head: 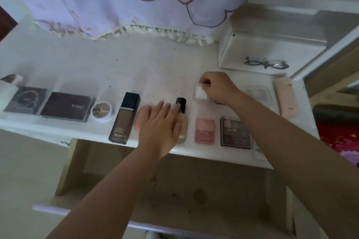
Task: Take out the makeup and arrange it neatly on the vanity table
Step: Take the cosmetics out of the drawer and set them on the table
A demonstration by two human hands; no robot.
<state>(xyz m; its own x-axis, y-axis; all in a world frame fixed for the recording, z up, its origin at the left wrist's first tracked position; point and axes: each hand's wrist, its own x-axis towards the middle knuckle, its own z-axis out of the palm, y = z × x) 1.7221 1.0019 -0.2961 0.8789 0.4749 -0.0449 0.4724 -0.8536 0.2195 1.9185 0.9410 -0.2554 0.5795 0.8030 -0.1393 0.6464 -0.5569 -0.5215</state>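
Note:
Makeup lies in a row along the white vanity table's (136, 64) front edge: two dark palettes (67, 106), a round compact (102, 111), a brown foundation bottle (125, 118), a pale foundation bottle (181, 120) with a black cap, a pink blush compact (205, 130) and an eyeshadow palette (235, 133). My left hand (161, 128) rests flat, fingers straight, across the pale bottle and a pink round item (138, 122). My right hand (218, 86) pinches a small clear square case (201, 93) further back.
A lilac curtain (116, 0) hangs over the table's back. A white box with grey glasses (266, 63) stands back right. A pink oblong case (284, 97) and a clear pouch (256, 93) lie at the right. An open drawer (174, 196) juts out below.

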